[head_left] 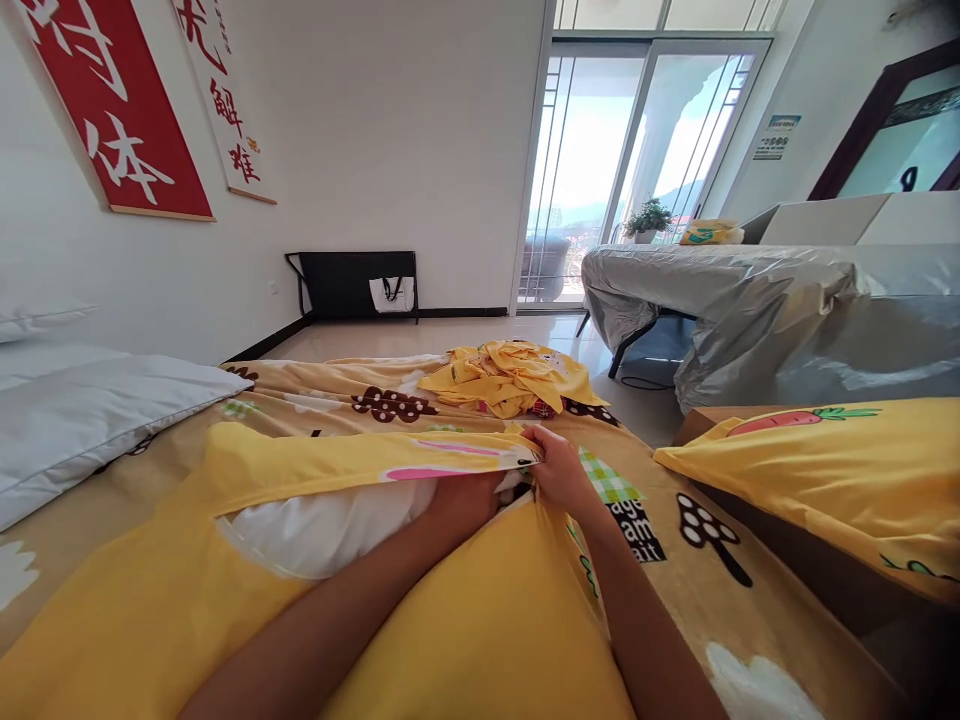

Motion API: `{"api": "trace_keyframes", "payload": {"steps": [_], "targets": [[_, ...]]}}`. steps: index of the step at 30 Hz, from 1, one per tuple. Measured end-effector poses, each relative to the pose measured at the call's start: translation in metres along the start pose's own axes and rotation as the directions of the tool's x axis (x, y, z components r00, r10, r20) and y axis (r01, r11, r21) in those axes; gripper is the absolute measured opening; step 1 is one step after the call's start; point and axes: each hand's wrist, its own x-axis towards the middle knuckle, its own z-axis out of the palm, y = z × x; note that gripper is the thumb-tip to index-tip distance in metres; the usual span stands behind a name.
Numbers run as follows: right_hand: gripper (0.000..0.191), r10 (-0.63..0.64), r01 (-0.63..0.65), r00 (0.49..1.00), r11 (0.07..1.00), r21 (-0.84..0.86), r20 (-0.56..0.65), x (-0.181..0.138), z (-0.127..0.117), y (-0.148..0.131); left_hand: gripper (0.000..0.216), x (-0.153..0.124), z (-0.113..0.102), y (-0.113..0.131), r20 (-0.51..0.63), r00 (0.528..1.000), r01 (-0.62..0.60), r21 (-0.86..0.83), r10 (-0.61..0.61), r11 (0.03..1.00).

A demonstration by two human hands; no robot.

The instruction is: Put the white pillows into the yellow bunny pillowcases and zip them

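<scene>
A yellow pillowcase (pixel 322 460) lies across my lap on the bed, with a white pillow (pixel 330 535) showing through its open end. My left hand (pixel 469 500) reaches into that opening beside the pillow, and its fingers are hidden by the cloth. My right hand (pixel 555 465) is closed on the pillowcase's open edge near its corner, holding the hem up.
A crumpled yellow cloth (pixel 510 375) lies further down the patterned bedsheet (pixel 675 540). A bare white pillow (pixel 90 410) lies at the left. Another yellow-cased pillow (pixel 825 470) sits at the right. A table under a grey cover (pixel 750 300) stands beyond the bed.
</scene>
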Motion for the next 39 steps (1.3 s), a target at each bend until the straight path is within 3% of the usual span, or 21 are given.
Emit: {"api": "trace_keyframes", "payload": {"steps": [4,8,11,13,19,23,27,30,34,36,39], "targets": [[0.028,0.045,-0.041,0.998,0.995,-0.091,0.047,-0.002,-0.002,0.0,0.047,-0.001,0.001,-0.005,-0.018,0.999,0.036,-0.109,-0.038,0.993],[0.03,-0.023,-0.005,0.994,0.968,-0.249,-0.109,-0.004,0.003,-0.002,0.043,-0.004,-0.002,-0.007,-0.009,0.991,-0.129,-0.184,0.13,0.974],[0.033,-0.089,0.063,0.988,0.977,-0.203,-0.125,-0.003,0.007,-0.002,0.042,-0.005,-0.005,-0.005,-0.014,0.968,-0.25,-0.176,0.251,0.952],[0.031,-0.076,0.059,0.989,0.989,-0.137,-0.125,-0.002,0.009,-0.001,0.042,-0.004,-0.007,-0.003,-0.001,0.965,-0.258,-0.176,0.262,0.95],[0.017,0.048,-0.046,0.999,0.994,0.102,-0.018,0.002,0.013,0.009,0.051,-0.001,-0.009,0.0,0.008,0.989,-0.143,-0.223,0.148,0.964],[0.012,0.037,-0.037,0.999,0.999,0.005,0.007,0.004,0.011,0.011,0.042,-0.004,-0.002,-0.005,0.015,0.995,-0.089,-0.363,0.101,0.927],[0.011,0.01,-0.01,1.0,0.999,-0.033,0.005,0.003,0.009,0.007,0.041,-0.006,0.003,-0.011,0.108,0.991,0.123,-0.558,-0.075,0.82],[0.012,-0.059,0.058,0.997,0.998,-0.03,-0.04,0.002,0.01,0.005,0.046,-0.007,-0.004,-0.016,0.138,0.99,0.116,-0.679,-0.029,0.725],[0.014,-0.074,0.071,0.995,0.996,-0.056,-0.064,0.001,0.009,0.002,0.035,-0.012,-0.015,-0.018,0.141,0.99,0.125,-0.733,-0.03,0.669],[0.015,-0.058,0.055,0.996,0.997,-0.048,-0.063,0.0,0.009,0.0,0.031,-0.016,-0.015,-0.014,0.089,0.996,0.072,-0.705,-0.013,0.705],[0.017,-0.021,0.022,0.998,1.0,0.015,-0.051,0.0,0.009,-0.002,0.027,-0.02,-0.012,-0.006,-0.091,0.98,-0.195,-0.593,0.176,0.781]]}}
